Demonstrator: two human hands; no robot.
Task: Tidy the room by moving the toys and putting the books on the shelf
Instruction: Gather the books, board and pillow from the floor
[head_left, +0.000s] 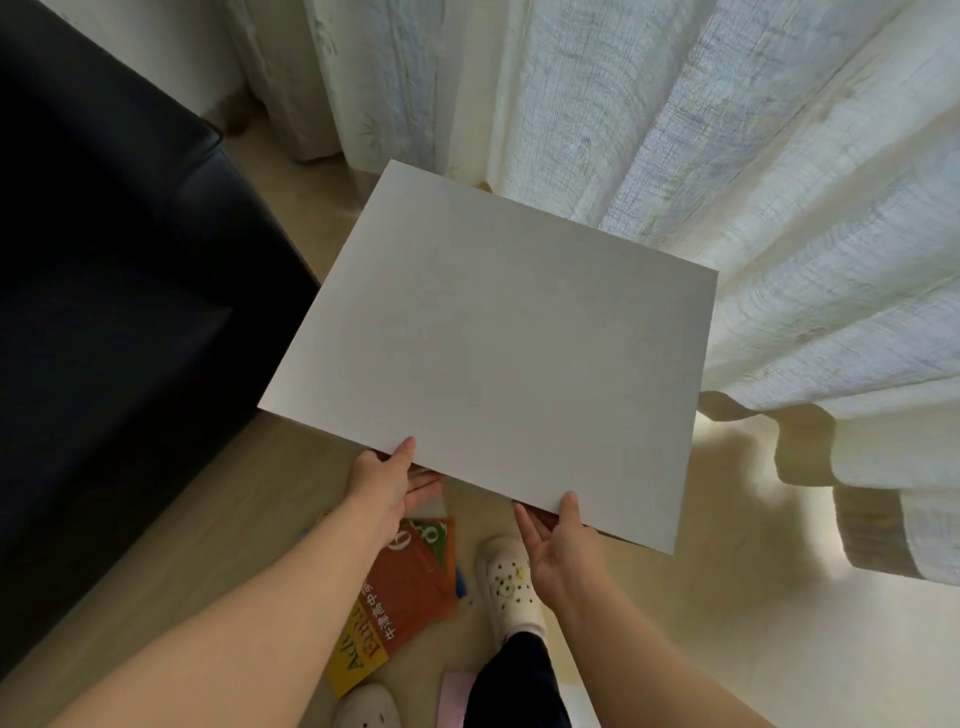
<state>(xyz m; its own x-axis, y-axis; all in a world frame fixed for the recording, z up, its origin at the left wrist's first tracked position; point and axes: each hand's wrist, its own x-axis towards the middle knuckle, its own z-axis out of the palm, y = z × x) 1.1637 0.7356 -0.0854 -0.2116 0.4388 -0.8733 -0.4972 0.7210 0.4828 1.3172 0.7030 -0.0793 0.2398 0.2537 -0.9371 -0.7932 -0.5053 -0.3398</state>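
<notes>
Pinching a flat pale-grey rectangular board (493, 338) at its near edge with left hand (392, 480) and right hand (558, 545), thumbs on top. Held above an orange book (410, 577) on the beige floor (675, 623).

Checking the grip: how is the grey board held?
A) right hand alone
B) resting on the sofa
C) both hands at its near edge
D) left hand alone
C: the left hand and the right hand each pinch the near edge of the grey board, thumbs on top.
</notes>
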